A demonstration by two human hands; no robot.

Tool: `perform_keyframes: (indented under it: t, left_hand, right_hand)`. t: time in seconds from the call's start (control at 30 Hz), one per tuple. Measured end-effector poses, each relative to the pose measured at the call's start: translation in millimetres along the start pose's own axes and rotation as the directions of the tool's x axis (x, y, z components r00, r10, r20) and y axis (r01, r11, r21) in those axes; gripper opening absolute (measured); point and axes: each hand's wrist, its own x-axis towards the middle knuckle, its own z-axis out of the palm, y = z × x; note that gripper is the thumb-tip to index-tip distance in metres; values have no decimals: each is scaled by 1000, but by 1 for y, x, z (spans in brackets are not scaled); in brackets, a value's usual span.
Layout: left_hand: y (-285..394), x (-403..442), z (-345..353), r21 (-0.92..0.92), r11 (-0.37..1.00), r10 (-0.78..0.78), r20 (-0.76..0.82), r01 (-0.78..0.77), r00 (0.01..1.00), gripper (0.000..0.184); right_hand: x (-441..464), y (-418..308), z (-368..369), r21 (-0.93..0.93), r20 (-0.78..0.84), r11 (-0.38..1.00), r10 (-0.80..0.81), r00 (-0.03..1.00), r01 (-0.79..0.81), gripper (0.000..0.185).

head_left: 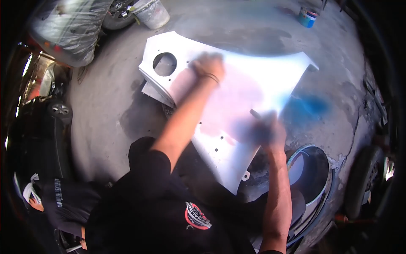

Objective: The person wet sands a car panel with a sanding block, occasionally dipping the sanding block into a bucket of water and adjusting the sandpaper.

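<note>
A white car fender panel (279, 76) with a pinkish dull patch (241, 89) lies before me, a round hole near its far left corner. My left hand (209, 67), with a thin band at the wrist, is over its upper left part; motion blurs the fingers. Near the panel's right edge is my right hand (272, 131), curled and also blurred. A dark smeared thing (251, 130) shows at its fingers; its kind cannot be made out. Just above that is a small dark oblong spot (254, 113) on the panel.
A whitish bucket (153, 15) and a wheel (119, 13) stand at the back left, a blue can (308, 17) at the back right. A large round tub (311, 173) is by my right arm. Another person (69, 205) is at lower left, near a dark car (40, 135).
</note>
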Motion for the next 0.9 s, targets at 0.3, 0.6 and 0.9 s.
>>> perform_keyframes:
  t: [0.3, 0.6, 0.9]
  left_hand:
    - [-37, -51, 4, -8, 940, 317, -353, -342, 880, 25]
    - [65, -160, 25, -109, 880, 390, -389, -462, 835, 37]
    - [-112, -48, 16, -106, 993, -96, -434, 55, 896, 40]
  right_hand:
    - [-11, -27, -31, 80, 21, 995, -61, 998, 60, 46]
    - [-14, -26, -30, -32, -3, 996, -84, 996, 84, 41]
    - [-11, -33, -35, -18, 28, 992, -122, 992, 123, 44]
